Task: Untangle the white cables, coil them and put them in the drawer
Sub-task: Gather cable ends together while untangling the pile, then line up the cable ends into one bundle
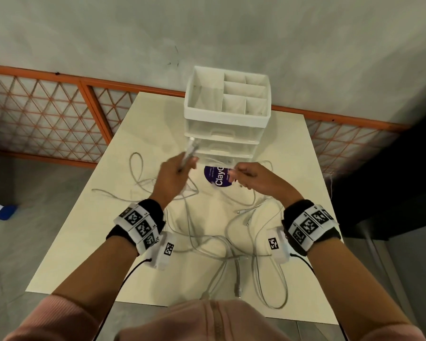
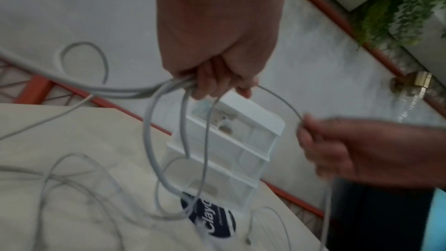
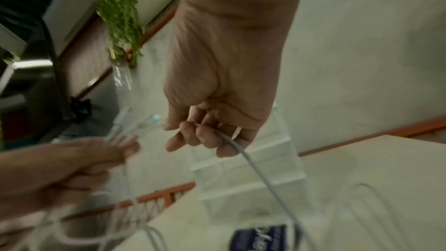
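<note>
The person is working through the untangling step. The left hand (image 1: 176, 172) is gripping a bunch of strands of the white cables (image 1: 207, 244), its fingers (image 2: 212, 85) clenched round them, with the connector ends sticking up out of the fist toward the far side, in front of the drawer unit (image 1: 226, 124). The right hand (image 1: 250, 175) is pinching a single thinner strand between curled fingers (image 3: 205, 136), and that strand is arching across the gap between the two hands.

Most of the cables are lying loose on the table (image 1: 84, 242), spread from the left loops near the left wrist to the long loops at the near right, with several crossings in the near middle. Overall the heap is running left to right across the table, while the gripped bunch is standing roughly upright, plugs pointing up and away from the person. From the left hand the strands are hanging down in loops over the round dark sticker (image 1: 219, 178).

Nothing appears coiled yet, and the drawers look shut from the head view, though they are clear plastic and hard to read. The next move probably calls for drawing the single strand free of the bunch without tightening the crossings below, then following it through the heap.
</note>
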Tool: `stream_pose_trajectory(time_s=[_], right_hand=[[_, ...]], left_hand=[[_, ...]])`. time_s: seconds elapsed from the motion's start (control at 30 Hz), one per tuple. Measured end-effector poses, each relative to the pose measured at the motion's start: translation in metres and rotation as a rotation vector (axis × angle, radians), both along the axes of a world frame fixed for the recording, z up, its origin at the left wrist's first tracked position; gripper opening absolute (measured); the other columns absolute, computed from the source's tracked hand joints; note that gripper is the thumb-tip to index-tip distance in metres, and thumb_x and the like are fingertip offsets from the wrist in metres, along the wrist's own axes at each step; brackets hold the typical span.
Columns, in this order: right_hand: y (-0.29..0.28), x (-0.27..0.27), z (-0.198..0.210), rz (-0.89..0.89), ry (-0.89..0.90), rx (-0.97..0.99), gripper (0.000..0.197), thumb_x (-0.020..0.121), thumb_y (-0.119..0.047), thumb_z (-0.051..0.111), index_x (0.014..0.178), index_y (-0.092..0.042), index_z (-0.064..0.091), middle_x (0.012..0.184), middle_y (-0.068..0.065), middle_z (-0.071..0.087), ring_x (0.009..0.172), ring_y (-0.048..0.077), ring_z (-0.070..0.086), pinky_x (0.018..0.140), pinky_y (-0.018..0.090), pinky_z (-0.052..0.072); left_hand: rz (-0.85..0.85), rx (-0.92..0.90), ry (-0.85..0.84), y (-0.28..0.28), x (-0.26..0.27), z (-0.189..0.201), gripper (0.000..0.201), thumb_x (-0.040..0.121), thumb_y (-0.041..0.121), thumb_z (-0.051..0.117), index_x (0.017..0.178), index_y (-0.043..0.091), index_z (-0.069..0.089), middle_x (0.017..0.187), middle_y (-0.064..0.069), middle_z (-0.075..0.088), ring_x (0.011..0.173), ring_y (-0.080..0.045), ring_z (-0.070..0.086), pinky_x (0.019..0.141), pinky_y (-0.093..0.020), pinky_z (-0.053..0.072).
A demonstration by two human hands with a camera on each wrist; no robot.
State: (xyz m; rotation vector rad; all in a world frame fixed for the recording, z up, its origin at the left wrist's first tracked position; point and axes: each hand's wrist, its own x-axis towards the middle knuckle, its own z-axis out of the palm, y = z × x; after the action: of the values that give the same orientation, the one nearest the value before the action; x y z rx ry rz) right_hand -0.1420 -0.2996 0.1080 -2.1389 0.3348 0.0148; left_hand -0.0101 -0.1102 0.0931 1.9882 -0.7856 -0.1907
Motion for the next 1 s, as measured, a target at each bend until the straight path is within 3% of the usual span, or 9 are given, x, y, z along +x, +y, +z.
stream_pose_trajectory(time_s=[0.13,0.23,0.37,0.5,0.6,0.67,0.73,0.83,1.0], right_hand=[[-0.024,-0.026,-0.038,-0.061,0.217,-0.141,0.028,0.098,-0.025,0.046,0.080,-0.012,0.062,0.070,-0.003,0.057,0.066,0.011,0.052,0.067,0.024,0.038],[-0.022,-0.036,-0.060,-0.054,0.389,-0.226,0.033,0.100,-0.020,0.041,0.091,-0.001,0.066,0.075,-0.011,0.056,0.069,0.002,0.050,0.065,0.017,0.034],[0.001,-0.032,-0.077,-0.047,0.393,0.008,0.029,0.098,-0.014,0.044,0.093,0.005,0.065,0.068,-0.008,0.057,0.057,0.002,0.055,0.054,0.010,0.044],[0.025,-0.025,-0.089,0.135,0.524,0.029,0.024,0.092,-0.022,0.057,0.097,-0.002,0.069,0.066,-0.004,0.056,0.059,0.008,0.055,0.055,0.014,0.047],[0.025,-0.024,-0.104,0.092,0.502,-0.080,0.026,0.086,-0.031,0.065,0.091,-0.006,0.067,0.072,-0.001,0.056,0.071,0.014,0.052,0.063,0.024,0.041],[0.015,-0.025,-0.111,-0.055,0.368,-0.182,0.031,0.092,-0.030,0.057,0.090,0.000,0.065,0.081,0.007,0.056,0.079,0.020,0.053,0.072,0.031,0.041],[0.003,-0.027,-0.116,-0.181,0.259,-0.320,0.021,0.094,-0.014,0.051,0.093,0.002,0.064,0.089,0.014,0.055,0.088,0.030,0.056,0.079,0.038,0.045],[-0.009,-0.033,-0.125,-0.161,0.318,-0.465,0.020,0.085,0.003,0.052,0.101,-0.003,0.063,0.104,0.017,0.058,0.102,0.035,0.056,0.083,0.042,0.048],[-0.010,-0.033,-0.129,-0.130,0.465,-0.628,0.023,0.089,-0.009,0.052,0.111,-0.015,0.057,0.123,0.005,0.053,0.122,0.029,0.043,0.099,0.041,0.030]], left_hand=[[0.309,-0.095,-0.031,0.019,0.024,0.005,0.031,0.096,0.028,0.052,0.083,0.002,0.064,0.054,-0.002,0.049,0.046,-0.011,0.048,0.048,-0.023,0.026],[0.405,-0.060,-0.002,0.023,0.031,0.004,0.034,0.094,0.033,0.053,0.085,0.004,0.066,0.056,-0.005,0.051,0.059,-0.029,0.051,0.058,-0.030,0.030],[0.468,-0.037,0.077,0.016,0.016,0.006,0.037,0.088,0.044,0.058,0.062,0.019,0.050,0.051,-0.002,0.046,0.049,-0.018,0.044,0.051,-0.028,0.033],[0.434,0.099,0.106,0.010,0.011,0.001,0.021,0.079,0.034,0.067,0.075,0.014,0.064,0.059,-0.001,0.053,0.069,-0.029,0.057,0.064,-0.031,0.045],[0.335,0.253,0.082,0.012,0.008,-0.007,0.007,0.073,0.017,0.068,0.075,0.016,0.061,0.062,0.001,0.052,0.068,-0.026,0.055,0.062,-0.029,0.042],[0.247,0.363,0.050,0.014,0.004,-0.013,0.011,0.073,0.007,0.065,0.080,0.015,0.061,0.072,-0.001,0.055,0.070,-0.023,0.053,0.061,-0.029,0.038],[0.198,0.451,0.028,0.016,0.003,-0.019,0.020,0.072,0.000,0.060,0.082,0.017,0.060,0.075,0.000,0.055,0.071,-0.023,0.053,0.061,-0.029,0.036],[0.169,0.530,0.016,0.015,0.003,-0.024,0.027,0.071,-0.004,0.059,0.078,0.021,0.056,0.066,0.005,0.049,0.069,-0.022,0.051,0.060,-0.029,0.034],[0.115,0.574,0.004,0.011,0.004,-0.025,0.028,0.068,0.000,0.065,0.078,0.024,0.055,0.073,0.005,0.050,0.071,-0.021,0.053,0.060,-0.028,0.035]])
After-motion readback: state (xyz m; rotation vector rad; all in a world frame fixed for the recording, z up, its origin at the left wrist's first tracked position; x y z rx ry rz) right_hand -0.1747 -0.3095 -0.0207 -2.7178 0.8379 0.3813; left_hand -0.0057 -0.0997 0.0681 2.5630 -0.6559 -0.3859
